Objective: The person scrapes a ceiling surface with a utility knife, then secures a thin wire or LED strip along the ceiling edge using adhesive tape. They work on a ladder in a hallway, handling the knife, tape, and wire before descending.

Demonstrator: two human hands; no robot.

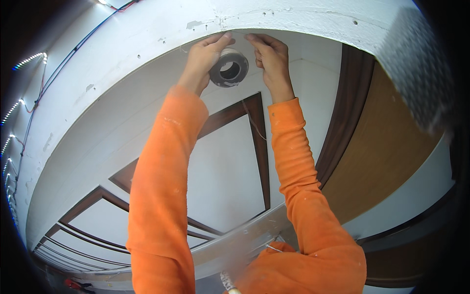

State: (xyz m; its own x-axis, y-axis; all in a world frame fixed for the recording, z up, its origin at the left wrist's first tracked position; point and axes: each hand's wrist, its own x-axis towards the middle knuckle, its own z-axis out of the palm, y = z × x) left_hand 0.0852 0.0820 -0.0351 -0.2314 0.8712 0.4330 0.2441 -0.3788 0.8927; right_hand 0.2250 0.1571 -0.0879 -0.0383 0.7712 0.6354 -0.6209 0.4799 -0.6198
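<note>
Both my arms, in orange sleeves, reach up to the lower edge of a white plastered band (166,24). My left hand (199,60) is closed around a roll of tape (240,74), a dark grey ring with a pale outer side, hanging beside the palm. Its thumb presses up near the plaster edge. My right hand (274,56) is pinched, thumb against forefinger, a short way to the right of the roll and apart from it. A faint thin strip stretches between the fingertips of both hands, along the edge; where it joins the roll is hidden.
Blue and black cables (68,59) and lit LED strips (30,60) run down the left side. The plaster has small holes and chips. Dark brown frames (262,147) border white panels. A blurred grey textured thing (416,68) stands at upper right. A white-tipped tool (226,281) shows low down.
</note>
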